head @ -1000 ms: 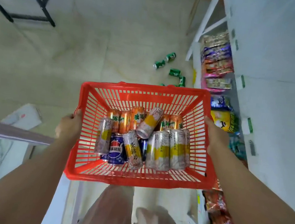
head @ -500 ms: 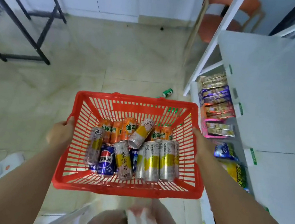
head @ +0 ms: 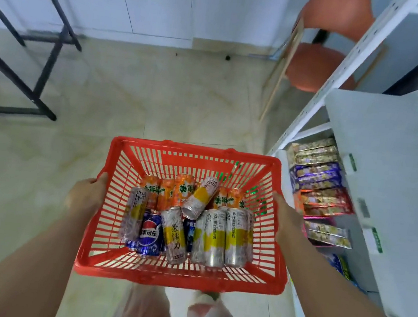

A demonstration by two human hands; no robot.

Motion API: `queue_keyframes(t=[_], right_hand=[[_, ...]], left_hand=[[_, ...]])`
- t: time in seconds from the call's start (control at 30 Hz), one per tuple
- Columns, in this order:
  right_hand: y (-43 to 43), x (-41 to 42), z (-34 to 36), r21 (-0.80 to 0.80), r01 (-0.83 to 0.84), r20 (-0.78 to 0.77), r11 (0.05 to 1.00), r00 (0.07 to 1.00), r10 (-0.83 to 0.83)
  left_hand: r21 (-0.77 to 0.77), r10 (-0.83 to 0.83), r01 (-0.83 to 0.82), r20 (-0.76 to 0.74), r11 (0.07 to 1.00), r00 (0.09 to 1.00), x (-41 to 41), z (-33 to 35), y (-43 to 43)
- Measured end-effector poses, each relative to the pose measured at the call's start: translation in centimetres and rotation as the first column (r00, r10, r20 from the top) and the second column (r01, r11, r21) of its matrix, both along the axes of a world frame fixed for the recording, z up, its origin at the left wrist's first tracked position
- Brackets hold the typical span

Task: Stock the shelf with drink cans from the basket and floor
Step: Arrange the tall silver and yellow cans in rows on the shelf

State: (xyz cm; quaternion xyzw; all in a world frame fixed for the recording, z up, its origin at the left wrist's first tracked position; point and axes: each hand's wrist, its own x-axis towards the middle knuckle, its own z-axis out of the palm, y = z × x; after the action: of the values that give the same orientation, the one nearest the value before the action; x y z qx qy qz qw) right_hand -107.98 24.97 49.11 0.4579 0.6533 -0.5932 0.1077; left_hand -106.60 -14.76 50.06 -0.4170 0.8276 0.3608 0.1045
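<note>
A red basket [head: 228,158] is held above the tiled floor [head: 157,100], gripped at its two side rims: the left hand [head: 86,194] is closed over the left rim and the right hand [head: 286,215] is closed over the right rim. Inside the basket a heap of drink cans is seen lying on their sides — a row of orange cans [head: 183,190] along the far part, silver-and-yellow cans [head: 216,237] nearer and to the right, and a blue can [head: 151,234] at the near left. One silver-and-yellow can [head: 199,197] is tilted across the top of the others. To the right a white shelf [head: 384,162] is seen, its lower levels filled with packets of snacks [head: 317,170]. Through the slats of the basket's far right wall green shapes are glimpsed, too broken up to be identified. A black metal frame [head: 46,43] stands at the far left, and an orange chair [head: 322,67] at the far right — both well apart from the basket.
</note>
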Motion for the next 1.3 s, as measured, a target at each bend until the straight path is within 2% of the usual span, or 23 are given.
queue_keyframes(t=[0.17, 0.33, 0.47, 0.7, 0.9, 1.0, 1.1, 1.3], right_hand=[[-4.1, -6.9, -1.3, -0.004, 0.15, 0.049, 0.989, 0.988, -0.15], [-8.6, -12.4, -1.1, -0.014, 0.31, 0.02, 0.951, 0.95, -0.31], [-10.3, -16.8, -2.3, -0.098, 0.456, 0.003, 0.885, 0.889, -0.458], [-10.1, -22.0, -5.4, -0.14, 0.622, 0.093, 0.77, 0.783, -0.616], [-8.0, -24.6, -5.7, -0.073, 0.773, 0.114, 0.631, 0.635, -0.764], [-7.4, -24.3, -6.0, -0.077, 0.837, 0.117, 0.541, 0.547, -0.829], [-6.8, -22.3, -7.1, -0.059, 0.882, 0.117, 0.468, 0.472, -0.874], [-6.7, -17.4, -6.3, -0.054, 0.975, 0.101, 0.214, 0.219, -0.971]], left_hand=[[0.055, -0.066, 0.064, 0.031, 0.996, 0.997, -10.3, -0.6, -4.0], [0.01, -0.255, 0.255, 0.039, 0.967, 0.966, -21.7, 1.0, -7.0], [-0.075, -0.39, 0.393, 0.044, 0.917, 0.92, -30.9, 1.3, -7.7], [-0.146, -0.59, 0.592, 0.06, 0.792, 0.805, -42.9, 0.8, -4.4], [-0.143, -0.708, 0.708, 0.059, 0.692, 0.704, -50.3, -0.3, 1.3], [-0.148, -0.779, 0.779, 0.067, 0.61, 0.623, -52.5, -0.6, 4.4], [-0.153, -0.854, 0.858, 0.115, 0.49, 0.508, -54.7, -1.4, 8.2], [-0.153, -0.964, 0.965, 0.129, 0.213, 0.233, -55.9, -2.5, 18.0]])
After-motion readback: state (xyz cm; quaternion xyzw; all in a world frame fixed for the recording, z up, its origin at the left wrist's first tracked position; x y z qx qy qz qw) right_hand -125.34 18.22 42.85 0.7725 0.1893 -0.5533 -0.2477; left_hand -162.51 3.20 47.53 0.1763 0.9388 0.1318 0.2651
